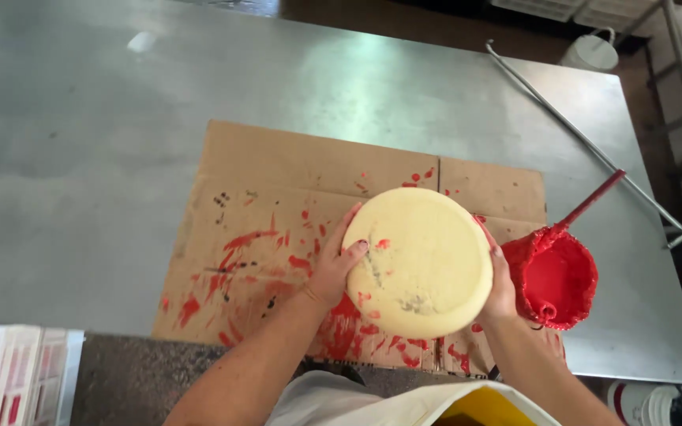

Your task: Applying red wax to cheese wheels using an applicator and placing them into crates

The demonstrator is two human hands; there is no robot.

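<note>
Both hands clasp a pale yellow wheel of cheese [418, 262] by its rim: the left hand [331, 268] with fingers curled over the edge, the right hand [500, 288] pressed flat against the far side. It hangs above red-splashed cardboard [278, 197] near the table's [80, 142] front edge. A red pot [558, 276] with a brush sits just right; an even grip on both sides seems wise.

White-and-red flat cartons [13, 375] stacked at table's lower-left edge.

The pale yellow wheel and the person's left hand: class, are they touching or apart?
Touching. The head view shows the left hand pressed against the pale yellow wheel, its thumb lying over the wheel's face.
</note>
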